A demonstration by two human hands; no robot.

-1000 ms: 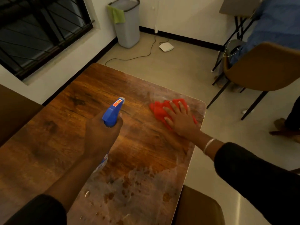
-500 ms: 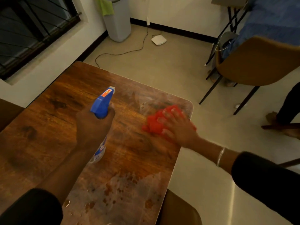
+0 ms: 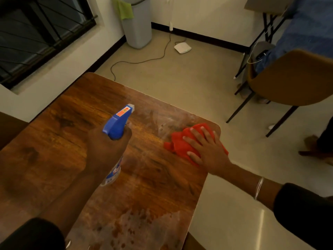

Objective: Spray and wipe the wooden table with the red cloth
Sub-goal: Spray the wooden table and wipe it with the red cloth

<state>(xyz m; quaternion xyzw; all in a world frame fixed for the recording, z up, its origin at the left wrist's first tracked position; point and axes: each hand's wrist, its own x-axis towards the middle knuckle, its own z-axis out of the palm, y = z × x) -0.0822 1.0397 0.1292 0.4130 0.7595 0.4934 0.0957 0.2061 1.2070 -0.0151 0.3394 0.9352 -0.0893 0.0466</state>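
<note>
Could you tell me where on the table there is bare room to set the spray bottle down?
The widest bare wood lies on the table left of the left hand holding the spray bottle. A narrower strip runs between that hand and the red cloth. The far right corner is taken by the right hand on the cloth.

Wooden table (image 3: 59,141), red cloth (image 3: 180,143) near its far right corner, wet smears at near edge

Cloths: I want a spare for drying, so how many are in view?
2. A red cloth under the right hand at the table's far right corner; a green one hangs on the bin.
</note>
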